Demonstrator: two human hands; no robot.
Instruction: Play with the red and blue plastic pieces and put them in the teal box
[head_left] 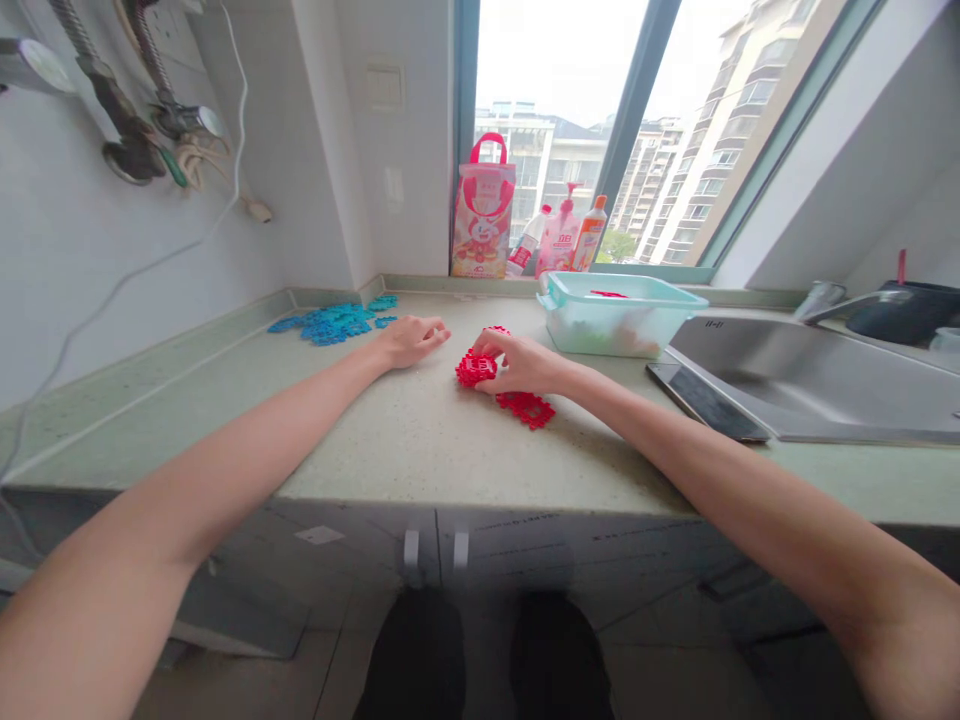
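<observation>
My right hand (523,362) rests on the pale green countertop (420,440) with its fingers closed around a clump of red plastic interlocking pieces (475,368). More red pieces (527,407) lie flat just under and in front of that hand. My left hand (411,340) lies on the counter a little to the left, fingers loosely curled, holding nothing that I can see. A heap of blue interlocking pieces (334,322) sits further left, near the back wall.
A clear plastic tub with a teal rim (615,313) stands right of the hands, beside a steel sink (817,385) and faucet (832,300). A red gift bag (484,210) and bottles (562,235) stand on the windowsill. Pipes and a cable hang on the left wall.
</observation>
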